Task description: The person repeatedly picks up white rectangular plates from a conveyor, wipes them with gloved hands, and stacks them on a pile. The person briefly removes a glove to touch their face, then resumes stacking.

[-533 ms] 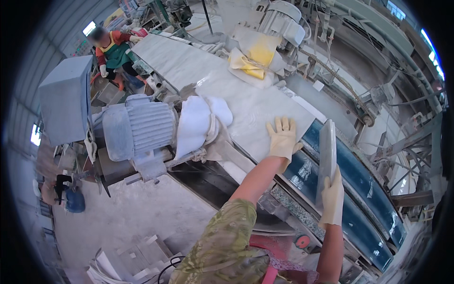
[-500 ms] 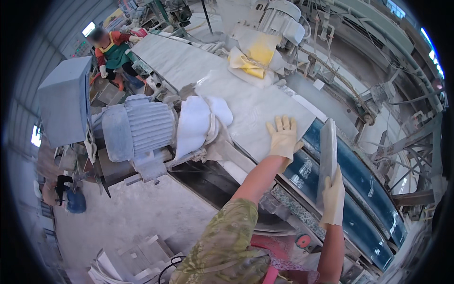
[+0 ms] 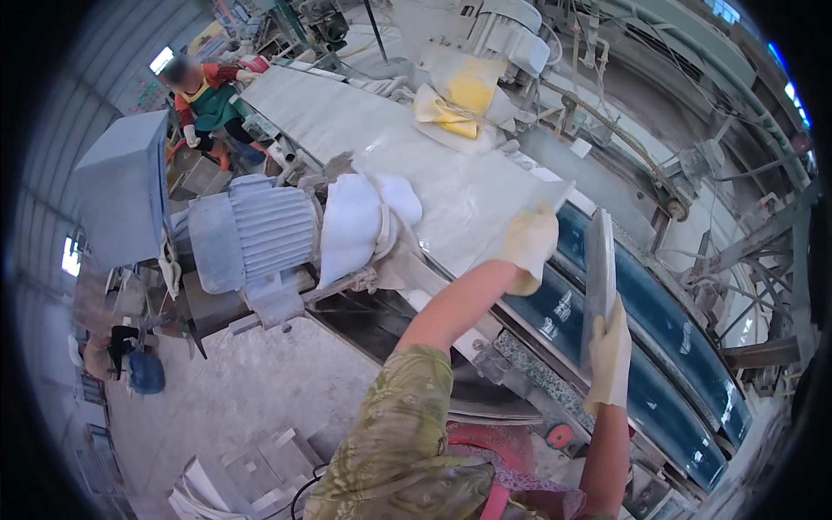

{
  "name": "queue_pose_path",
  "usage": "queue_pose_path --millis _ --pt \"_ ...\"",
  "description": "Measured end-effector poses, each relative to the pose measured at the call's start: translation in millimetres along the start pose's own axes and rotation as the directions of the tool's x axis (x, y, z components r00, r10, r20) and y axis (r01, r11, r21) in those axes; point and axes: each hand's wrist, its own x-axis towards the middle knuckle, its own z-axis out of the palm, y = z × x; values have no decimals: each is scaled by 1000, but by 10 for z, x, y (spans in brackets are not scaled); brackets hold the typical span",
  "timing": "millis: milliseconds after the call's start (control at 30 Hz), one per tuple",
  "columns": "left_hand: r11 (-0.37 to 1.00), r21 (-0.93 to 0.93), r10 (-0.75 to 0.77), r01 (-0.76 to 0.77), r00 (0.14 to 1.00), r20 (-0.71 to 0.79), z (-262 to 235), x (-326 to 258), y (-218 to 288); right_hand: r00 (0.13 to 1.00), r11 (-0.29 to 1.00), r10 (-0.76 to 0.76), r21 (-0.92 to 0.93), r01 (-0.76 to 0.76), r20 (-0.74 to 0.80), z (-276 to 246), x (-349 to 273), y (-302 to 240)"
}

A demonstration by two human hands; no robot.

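My left hand (image 3: 530,247), in a pale rubber glove, is curled at the near end of a wet, whitish sheet (image 3: 468,195) lying along the machine. Its fingers are closed on the sheet's end edge, and the corner beside them is lifted. In my right hand (image 3: 610,357), also gloved, a thin grey slab (image 3: 599,282) like a stone tile stands nearly upright on its edge. The thumb lies on its near face, and the fingers are behind it. Under both hands run wet blue conveyor belts (image 3: 667,394).
A dusty ribbed motor (image 3: 260,230) wrapped in white cloth juts in at left. Yellow and white cloth (image 3: 455,113) lies across the sheet's far side, near another motor (image 3: 511,39). A co-worker (image 3: 208,100) in a green apron is at the far left. Stacked slabs (image 3: 251,472) lie below.
My left hand has gone from lying flat with fingers spread to curling round the sheet's end, which has lifted at its corner. The right hand still holds the slab, barely moved.
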Motion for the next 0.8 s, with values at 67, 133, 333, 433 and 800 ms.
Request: queue_pose_path --millis 67,133,333,433,800 --pt "939 -342 -14 19 1000 15 -668 -125 47 999 999 -33 20 34 -25 -13 2 79" --pt "843 -516 182 -151 983 9 -933 -379 -38 998 996 -67 64 68 -19 -24 16 59" --pt "532 -844 45 -61 998 -45 -81 -902 522 993 983 -115 146 113 2 -74 26 107" --pt "356 -933 186 50 975 123 -30 -972 761 990 984 -140 110 137 17 -82 29 100" --pt "984 173 3 39 972 -236 -290 -435 -514 996 989 -84 -126 82 -12 -46 18 132"
